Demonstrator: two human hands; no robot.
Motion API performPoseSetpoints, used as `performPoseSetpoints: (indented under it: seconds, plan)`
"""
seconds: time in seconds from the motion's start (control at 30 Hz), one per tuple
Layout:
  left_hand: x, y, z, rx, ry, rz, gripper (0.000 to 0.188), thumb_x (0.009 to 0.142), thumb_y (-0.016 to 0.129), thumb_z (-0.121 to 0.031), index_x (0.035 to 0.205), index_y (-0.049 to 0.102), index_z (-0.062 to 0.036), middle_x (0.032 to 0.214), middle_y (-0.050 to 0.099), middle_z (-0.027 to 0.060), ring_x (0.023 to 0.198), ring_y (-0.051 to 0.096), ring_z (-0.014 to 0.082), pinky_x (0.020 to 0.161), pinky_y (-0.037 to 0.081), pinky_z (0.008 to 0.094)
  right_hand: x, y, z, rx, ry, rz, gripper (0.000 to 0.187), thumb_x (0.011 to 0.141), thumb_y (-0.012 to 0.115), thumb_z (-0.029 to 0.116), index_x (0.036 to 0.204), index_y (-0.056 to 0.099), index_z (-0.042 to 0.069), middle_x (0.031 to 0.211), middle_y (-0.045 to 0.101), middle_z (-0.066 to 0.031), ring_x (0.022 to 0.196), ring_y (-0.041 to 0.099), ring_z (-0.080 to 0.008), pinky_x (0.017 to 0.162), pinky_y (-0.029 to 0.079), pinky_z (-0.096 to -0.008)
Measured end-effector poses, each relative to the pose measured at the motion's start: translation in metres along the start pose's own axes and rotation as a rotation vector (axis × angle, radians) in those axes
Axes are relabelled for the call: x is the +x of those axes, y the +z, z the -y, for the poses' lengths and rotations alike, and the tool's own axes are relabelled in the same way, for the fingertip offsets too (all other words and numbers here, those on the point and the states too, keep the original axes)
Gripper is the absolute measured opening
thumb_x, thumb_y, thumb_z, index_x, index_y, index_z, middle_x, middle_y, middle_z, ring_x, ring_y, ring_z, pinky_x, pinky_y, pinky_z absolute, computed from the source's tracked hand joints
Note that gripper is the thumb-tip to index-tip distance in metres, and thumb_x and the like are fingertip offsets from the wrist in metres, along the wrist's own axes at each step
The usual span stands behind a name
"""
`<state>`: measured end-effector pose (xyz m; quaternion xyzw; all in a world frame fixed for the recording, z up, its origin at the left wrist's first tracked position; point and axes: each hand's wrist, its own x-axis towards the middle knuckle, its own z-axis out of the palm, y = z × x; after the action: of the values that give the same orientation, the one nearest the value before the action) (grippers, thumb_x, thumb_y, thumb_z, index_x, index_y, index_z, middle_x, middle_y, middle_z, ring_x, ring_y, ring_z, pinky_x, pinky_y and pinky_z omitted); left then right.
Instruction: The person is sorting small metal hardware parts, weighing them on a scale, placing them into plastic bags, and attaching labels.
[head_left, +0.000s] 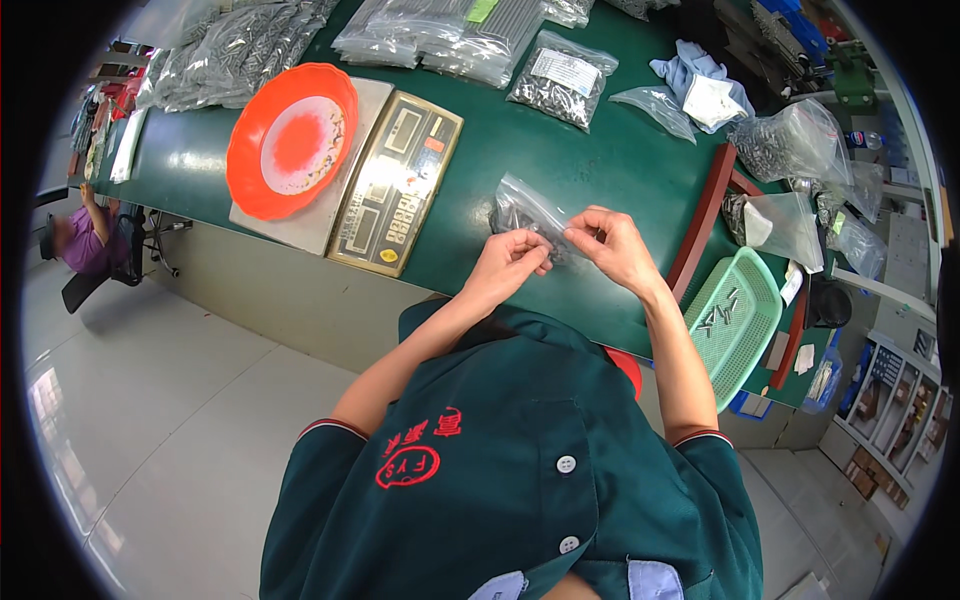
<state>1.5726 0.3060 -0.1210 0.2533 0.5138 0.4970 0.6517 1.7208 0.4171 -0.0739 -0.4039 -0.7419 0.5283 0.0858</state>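
A small clear plastic bag filled with small dark metal parts lies on the green table just beyond my hands. My left hand pinches the bag's near edge from the left. My right hand pinches the same edge from the right, fingers curled over the bag's mouth. Both hands meet at the bag's opening, close to the table's front edge.
A weighing scale with an orange dish stands to the left. Several filled clear bags lie at the back and right. A green plastic basket sits beside a red-brown wooden rail. A seated person is at far left.
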Motion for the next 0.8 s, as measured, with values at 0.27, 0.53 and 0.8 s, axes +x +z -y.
performPoseSetpoints:
  seconds: [0.27,0.53,0.8]
  plan:
    - [0.0,-0.001,-0.001,-0.003,-0.026,-0.004,0.013,0.088,0.052,-0.007,0.094,0.057,0.0027,0.079,0.061,0.006,0.074,0.057,0.011,0.07,0.046,0.0232,0.002,0.0,0.001,-0.001,0.011,-0.001,0.016,0.081,0.063,0.013,0.082,0.063,-0.003,0.071,0.054,-0.0026,0.059,0.045,-0.0083,0.054,0.038,-0.0249]
    - [-0.001,-0.008,0.001,0.03,0.046,-0.076,0.013,0.088,0.052,-0.007,0.093,0.057,0.0033,0.076,0.061,0.0058,0.071,0.057,0.0106,0.067,0.046,0.0227,0.0,-0.001,0.001,-0.019,0.016,-0.004,0.016,0.078,0.063,0.013,0.082,0.064,-0.002,0.071,0.057,-0.0079,0.062,0.052,-0.0155,0.057,0.041,-0.0298]
    - [0.01,-0.05,-0.005,0.064,0.273,-0.456,0.02,0.086,0.057,-0.012,0.102,0.054,-0.0002,0.085,0.059,0.0033,0.079,0.055,0.0085,0.072,0.043,0.021,-0.019,0.002,-0.029,0.061,-0.089,-0.064,0.037,0.07,0.072,0.02,0.1,0.062,0.002,0.091,0.058,-0.0064,0.084,0.054,-0.0174,0.074,0.041,-0.0315]
